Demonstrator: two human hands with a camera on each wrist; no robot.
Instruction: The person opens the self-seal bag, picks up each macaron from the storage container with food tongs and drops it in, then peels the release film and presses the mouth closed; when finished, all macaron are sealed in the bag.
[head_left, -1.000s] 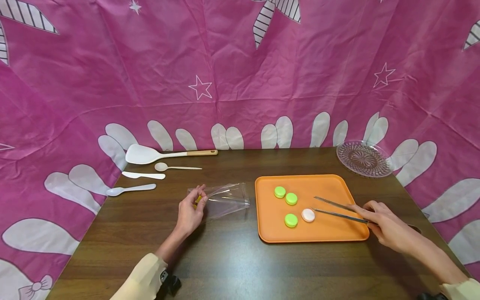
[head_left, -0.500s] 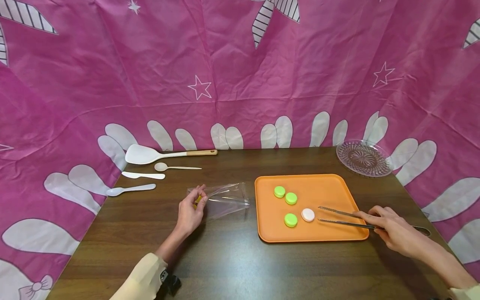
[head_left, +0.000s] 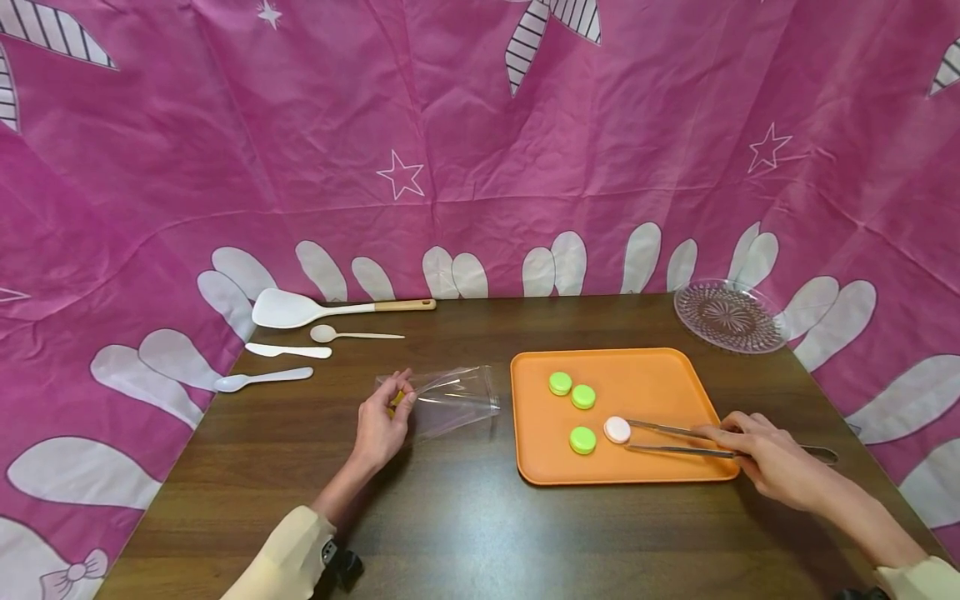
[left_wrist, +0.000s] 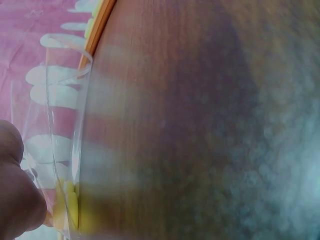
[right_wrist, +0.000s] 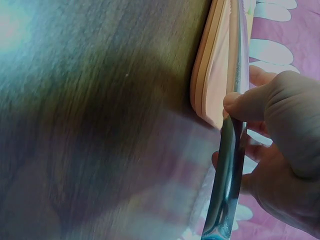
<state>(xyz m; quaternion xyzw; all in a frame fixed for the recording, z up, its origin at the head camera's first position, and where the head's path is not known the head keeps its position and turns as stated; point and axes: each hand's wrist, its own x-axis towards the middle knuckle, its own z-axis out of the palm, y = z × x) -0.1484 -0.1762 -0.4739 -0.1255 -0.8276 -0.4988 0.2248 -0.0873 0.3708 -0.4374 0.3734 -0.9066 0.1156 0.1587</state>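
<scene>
My left hand (head_left: 383,423) pinches a clear plastic bag (head_left: 457,400) lying on the table; something yellow (left_wrist: 72,207) shows inside it by the fingers. My right hand (head_left: 776,458) grips metal tongs (head_left: 678,452), seen along their length in the right wrist view. Their arms are spread, and the tips sit at the right side of a pale pink macaron (head_left: 617,430) on the orange tray (head_left: 652,375). Whether the tips touch it I cannot tell. Three green macarons share the tray: two at the upper left (head_left: 560,383) and one (head_left: 582,440) left of the pink one.
At the back right stands a clear patterned plate (head_left: 729,317). On the left lie a white spatula (head_left: 288,309) with a wooden handle end, a cream spoon (head_left: 324,333), a white knife (head_left: 288,351) and a white spoon (head_left: 234,382). A pink cloth (head_left: 480,150) hangs behind the table.
The tongs first drew back to the right and towards me, then moved left again, their tips ending beside the pink macaron. My left hand and the bag stay where they were.
</scene>
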